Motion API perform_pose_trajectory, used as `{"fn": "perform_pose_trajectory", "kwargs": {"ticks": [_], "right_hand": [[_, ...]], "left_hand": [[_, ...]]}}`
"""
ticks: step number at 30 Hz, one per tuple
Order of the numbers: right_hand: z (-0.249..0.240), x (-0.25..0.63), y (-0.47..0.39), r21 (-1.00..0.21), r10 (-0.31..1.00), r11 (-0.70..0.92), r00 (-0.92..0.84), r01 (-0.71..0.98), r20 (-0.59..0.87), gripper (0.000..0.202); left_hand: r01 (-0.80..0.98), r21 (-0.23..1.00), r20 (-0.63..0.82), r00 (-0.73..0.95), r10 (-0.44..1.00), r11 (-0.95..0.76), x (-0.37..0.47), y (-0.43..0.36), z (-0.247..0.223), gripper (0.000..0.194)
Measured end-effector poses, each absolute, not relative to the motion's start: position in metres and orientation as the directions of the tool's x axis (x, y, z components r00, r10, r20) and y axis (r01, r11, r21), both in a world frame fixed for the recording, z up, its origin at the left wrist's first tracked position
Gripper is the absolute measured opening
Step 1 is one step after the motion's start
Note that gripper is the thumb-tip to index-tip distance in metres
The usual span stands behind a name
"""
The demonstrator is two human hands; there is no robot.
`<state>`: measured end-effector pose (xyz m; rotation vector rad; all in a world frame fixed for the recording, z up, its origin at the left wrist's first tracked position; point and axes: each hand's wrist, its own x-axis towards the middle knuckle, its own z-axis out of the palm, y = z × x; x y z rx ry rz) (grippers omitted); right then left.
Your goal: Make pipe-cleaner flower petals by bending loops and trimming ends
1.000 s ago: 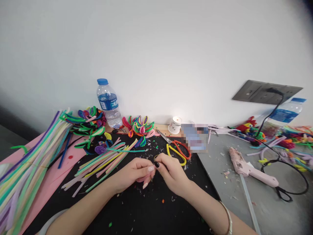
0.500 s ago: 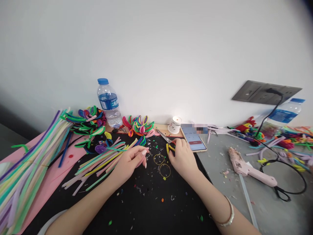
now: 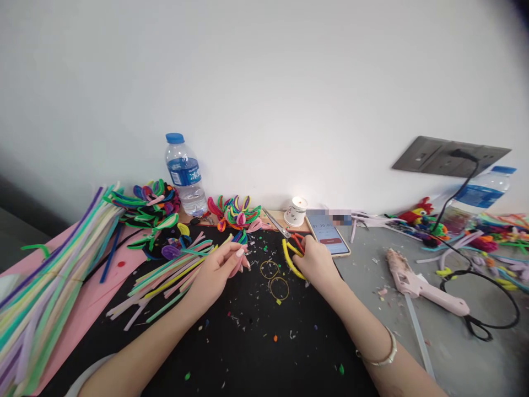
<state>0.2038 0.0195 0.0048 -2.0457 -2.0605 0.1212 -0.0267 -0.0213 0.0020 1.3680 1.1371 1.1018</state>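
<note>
My left hand (image 3: 221, 267) is closed, thumb against curled fingers, over the near ends of a loose pile of pastel pipe cleaners (image 3: 165, 281). Whatever lies between those fingertips, if anything, I cannot make out. My right hand (image 3: 320, 262) is closed around the handles of a pair of scissors (image 3: 285, 232), one handle yellow and one red. The blades point away toward the wall, and the scissors lie low over the black mat (image 3: 252, 353). Two thin gold rings (image 3: 279, 289) lie between my hands among small scraps.
Along the wall stand a water bottle (image 3: 184, 176), colourful pipe-cleaner flowers (image 3: 235, 212), a lit candle in a paper cup (image 3: 295, 212) and a phone (image 3: 329, 241). A pink glue gun (image 3: 432, 292) with its black cord lies right. Long pipe cleaners (image 3: 53, 298) fill the left.
My right hand has slid slightly right and toward me, its fingers curling around the scissors' handles, which now show more. My left hand has shifted only a little.
</note>
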Motion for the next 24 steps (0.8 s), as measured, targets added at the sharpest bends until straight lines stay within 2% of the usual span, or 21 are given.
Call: {"fn": "perform_pose_trajectory", "kwargs": {"ticks": [4,7,18,24], "right_hand": [[0.009,0.199,0.016,-0.417,0.973,0.157,-0.068,0.895,0.219,0.017],[0.013,0.192,0.009,-0.471,0.978,0.194,-0.133,0.861,0.16,0.032],[0.025,0.178,-0.009,-0.308,0.948,0.311,-0.316,0.899,0.036,0.033],[0.024,0.173,-0.013,-0.275,0.933,0.351,-0.361,0.895,0.015,0.036]], "left_hand": [[0.066,0.996,0.047,0.108,0.993,-0.055,-0.026,-0.02,0.004,0.023],[0.071,0.996,0.042,0.098,0.994,-0.049,-0.025,-0.02,0.004,0.024],[0.098,0.991,0.089,-0.001,0.996,-0.089,-0.027,-0.019,0.007,0.024],[0.086,0.992,0.098,-0.015,0.995,-0.096,-0.028,-0.02,0.007,0.026]]}}
